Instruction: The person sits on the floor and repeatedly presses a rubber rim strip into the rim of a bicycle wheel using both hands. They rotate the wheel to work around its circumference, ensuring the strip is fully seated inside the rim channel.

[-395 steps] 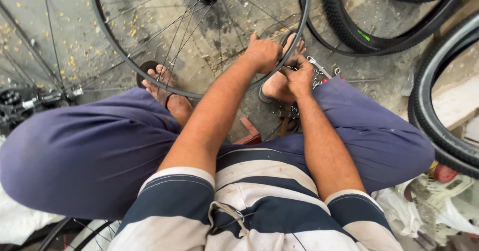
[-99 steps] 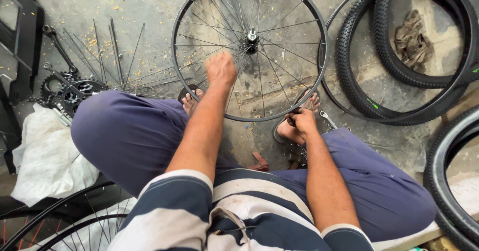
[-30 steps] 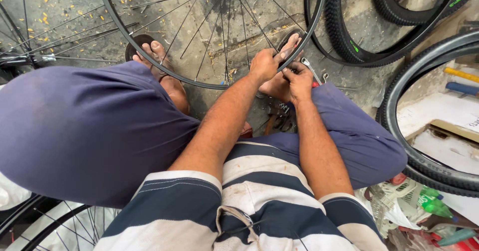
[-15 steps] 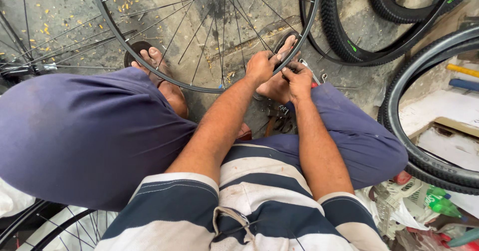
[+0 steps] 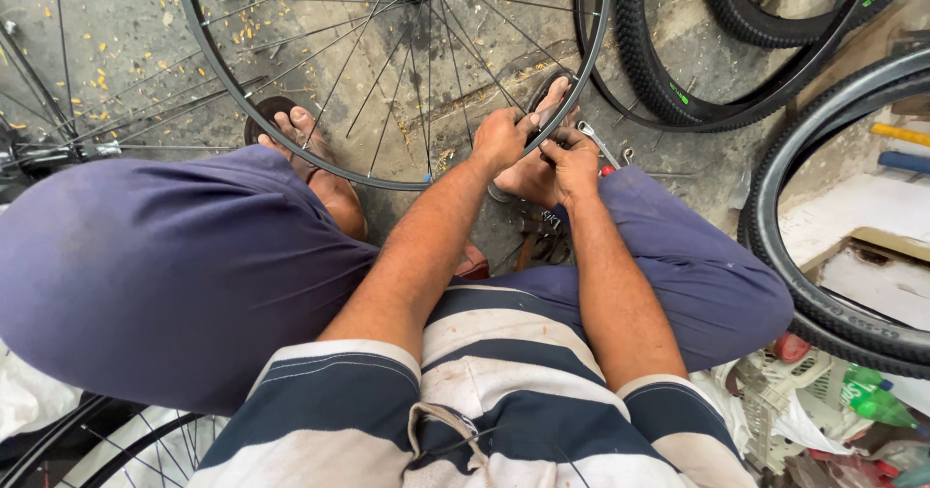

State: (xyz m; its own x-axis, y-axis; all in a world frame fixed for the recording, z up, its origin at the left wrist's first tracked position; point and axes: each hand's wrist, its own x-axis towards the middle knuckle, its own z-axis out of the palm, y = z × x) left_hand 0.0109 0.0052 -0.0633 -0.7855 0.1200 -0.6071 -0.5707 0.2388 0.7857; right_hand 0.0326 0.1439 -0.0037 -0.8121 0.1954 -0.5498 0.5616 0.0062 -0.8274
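Operator clothing, head-camera view.

The striped shirt [image 5: 484, 391] carries broad horizontal bands of dark navy and off-white, with short sleeves that end above the elbows and a thin cord at the neck opening. Loose purple-blue trousers [image 5: 165, 275] cover both legs. Forearms are bare. Dark open sandals [image 5: 268, 112] leave the toes exposed.

Spoked bicycle wheel [image 5: 291, 110] with dark matt metal rim and thin glossy wire spokes, on rough, gritty concrete floor [image 5: 126, 52]; at 2 o'clock, matt knobbly black rubber tyres [image 5: 668, 91]; below, smooth purple cloth trousers [image 5: 174, 275].
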